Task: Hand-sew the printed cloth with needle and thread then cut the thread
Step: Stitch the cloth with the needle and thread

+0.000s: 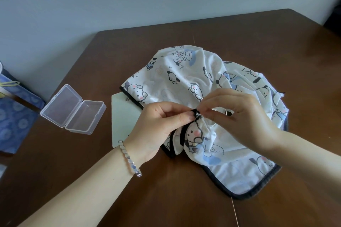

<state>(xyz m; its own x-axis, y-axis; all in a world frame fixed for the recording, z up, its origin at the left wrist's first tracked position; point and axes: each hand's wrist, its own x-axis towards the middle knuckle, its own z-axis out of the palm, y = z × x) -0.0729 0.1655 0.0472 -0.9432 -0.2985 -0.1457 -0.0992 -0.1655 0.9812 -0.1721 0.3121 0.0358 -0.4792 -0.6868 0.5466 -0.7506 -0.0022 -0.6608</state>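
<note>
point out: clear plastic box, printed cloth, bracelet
clear plastic box point(72, 109), head view, on the hinge between open lid and base
printed cloth point(181, 72), head view, on a flat white patch
bracelet point(130, 158), head view, mid-band on left wrist

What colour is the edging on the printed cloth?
Black or very dark binding runs along the white printed cloth; head view.

Left of left hand point(156, 127): card point(123, 114) touching, open clear box point(72, 108) beyond, blue bag point(16, 116) at the edge; bare table point(129, 199) below both wrists.
</note>
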